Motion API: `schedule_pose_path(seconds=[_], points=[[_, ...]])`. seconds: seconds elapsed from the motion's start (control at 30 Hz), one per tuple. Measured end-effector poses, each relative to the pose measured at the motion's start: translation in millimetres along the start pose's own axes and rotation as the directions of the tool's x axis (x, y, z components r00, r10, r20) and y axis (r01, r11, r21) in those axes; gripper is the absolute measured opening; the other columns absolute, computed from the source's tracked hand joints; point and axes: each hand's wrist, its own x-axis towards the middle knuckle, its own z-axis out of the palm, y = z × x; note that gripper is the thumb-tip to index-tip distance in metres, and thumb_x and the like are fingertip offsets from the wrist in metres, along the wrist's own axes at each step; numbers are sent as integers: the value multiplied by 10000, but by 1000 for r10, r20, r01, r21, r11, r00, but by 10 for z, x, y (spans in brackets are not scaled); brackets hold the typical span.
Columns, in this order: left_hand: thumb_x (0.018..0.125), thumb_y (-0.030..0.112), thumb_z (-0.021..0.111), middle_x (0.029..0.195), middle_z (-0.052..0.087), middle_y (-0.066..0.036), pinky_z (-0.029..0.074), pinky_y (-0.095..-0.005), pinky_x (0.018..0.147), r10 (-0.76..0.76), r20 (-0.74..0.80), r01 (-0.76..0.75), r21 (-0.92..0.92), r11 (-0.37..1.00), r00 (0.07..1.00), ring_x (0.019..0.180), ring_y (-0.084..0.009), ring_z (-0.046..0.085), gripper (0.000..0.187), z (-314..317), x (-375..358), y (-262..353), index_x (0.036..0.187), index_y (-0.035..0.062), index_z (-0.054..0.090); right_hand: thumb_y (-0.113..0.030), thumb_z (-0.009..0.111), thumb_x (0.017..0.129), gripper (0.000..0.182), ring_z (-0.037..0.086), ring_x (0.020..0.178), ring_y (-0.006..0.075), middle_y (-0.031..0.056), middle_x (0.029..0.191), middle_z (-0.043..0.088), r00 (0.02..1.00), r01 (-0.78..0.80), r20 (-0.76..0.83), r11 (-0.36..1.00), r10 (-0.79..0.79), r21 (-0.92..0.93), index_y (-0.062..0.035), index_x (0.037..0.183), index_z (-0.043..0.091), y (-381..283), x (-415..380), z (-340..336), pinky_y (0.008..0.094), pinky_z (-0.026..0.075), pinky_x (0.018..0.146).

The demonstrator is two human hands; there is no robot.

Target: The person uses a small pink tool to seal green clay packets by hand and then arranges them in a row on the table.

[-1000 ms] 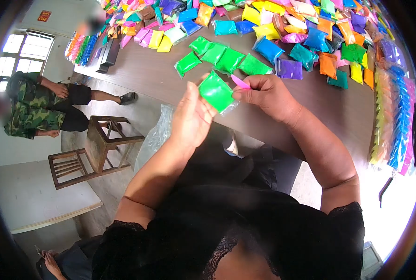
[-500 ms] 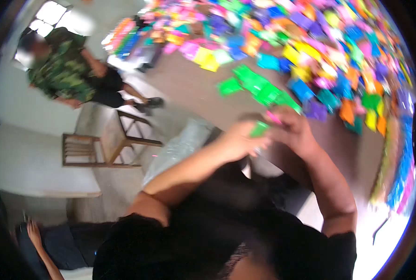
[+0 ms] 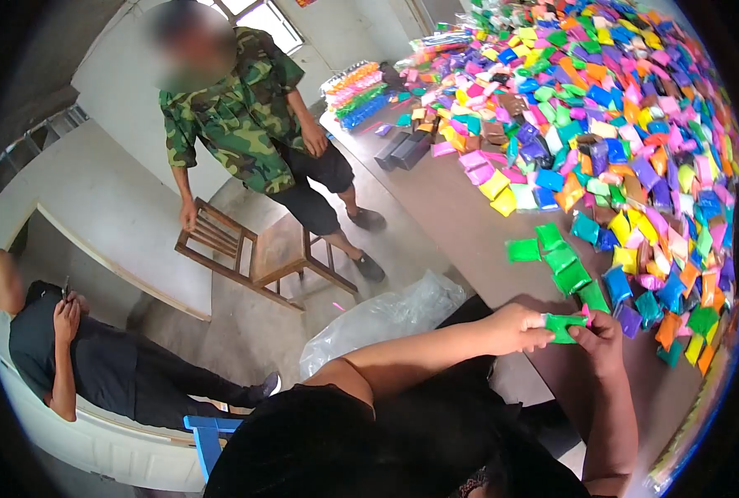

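Note:
A small green plastic packet [image 3: 561, 329] is stretched between my two hands, just over the near edge of the table. My left hand [image 3: 512, 329] pinches its left end with closed fingers. At the other end, the thumb and fingers of my right hand [image 3: 603, 339] grip the packet. A small pink piece [image 3: 586, 314] shows at the right fingertips; what it is I cannot make out. Beyond my hands, several more green packets [image 3: 565, 267] lie in a strip on the brown table [image 3: 460, 199].
A big heap of multicoloured packets [image 3: 610, 108] covers the table's far and right side. Dark blocks [image 3: 404, 151] lie near its left edge. A clear plastic bag [image 3: 378, 319], a wooden chair [image 3: 278, 253] and a person in camouflage [image 3: 236, 116] are left; another person [image 3: 95, 357] sits lower left.
My view has swung left and steadied, so the people and chair show more fully. The green packet, earlier mostly hidden at my left hand, is now held between both hands.

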Motion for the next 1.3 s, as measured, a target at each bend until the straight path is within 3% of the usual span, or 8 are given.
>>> schedule_pose_path(seconds=[0.23,0.43,0.77,0.83,0.97,1.07,1.17,1.3], points=[[945,449,613,760,640,-205,469,-520,633,316,134,-331,594,733,939,730,-438,619,448,-156,-9,-187,807,23,594,-36,744,858,140,613,828,95,-6,895,678,1000,-6,7,1000,6,27,-13,982,681,-38,-29,243,257,485,762],[947,365,641,701,619,-198,462,-516,605,118,88,-116,-33,993,989,692,-433,614,394,-141,-26,-183,778,10,608,-44,742,860,207,620,885,118,26,958,675,987,-138,-80,990,138,4,-17,1043,650,133,-233,204,281,488,812],[963,312,668,692,639,-44,498,-303,586,481,101,-471,449,759,871,625,-143,620,310,-115,79,-303,848,26,631,-111,734,900,174,566,757,81,-3,885,636,914,-7,-398,986,74,167,-36,1023,635,367,-504,343,230,438,696],[964,285,669,748,664,-70,515,-316,627,32,158,-29,-24,999,987,687,-158,644,257,-139,-22,-76,963,28,667,-165,750,909,191,538,677,48,-17,843,631,909,31,-414,987,39,160,-48,1005,633,335,-504,420,194,406,594],[965,256,671,807,687,-86,526,-314,646,210,168,-151,-307,939,963,728,-147,652,271,1,55,-277,1137,46,673,-143,708,934,166,585,770,80,12,885,652,907,9,-419,991,47,132,-25,1029,638,330,-521,476,241,472,716],[962,198,668,985,703,-134,553,-335,732,418,-63,-415,57,908,906,820,-204,672,329,-9,51,-241,1259,63,636,-156,631,987,223,563,849,101,-5,975,619,816,-293,-577,882,29,-370,-13,1158,633,206,-475,390,255,466,772],[886,88,660,1208,652,-154,526,-420,935,835,-13,-614,671,415,550,1109,-349,630,395,-186,98,-229,1274,40,613,-180,567,1018,271,564,996,124,26,1109,621,708,-60,-707,997,11,-44,-16,1226,626,225,-533,286,274,460,857],[862,361,706,1508,417,-225,324,-533,1151,611,275,-571,737,362,742,1386,-386,419,649,-186,39,-462,1366,-7,526,-151,667,944,173,613,882,145,70,947,676,648,-303,-756,879,-93,-367,-32,1058,719,45,-584,455,285,488,804]])
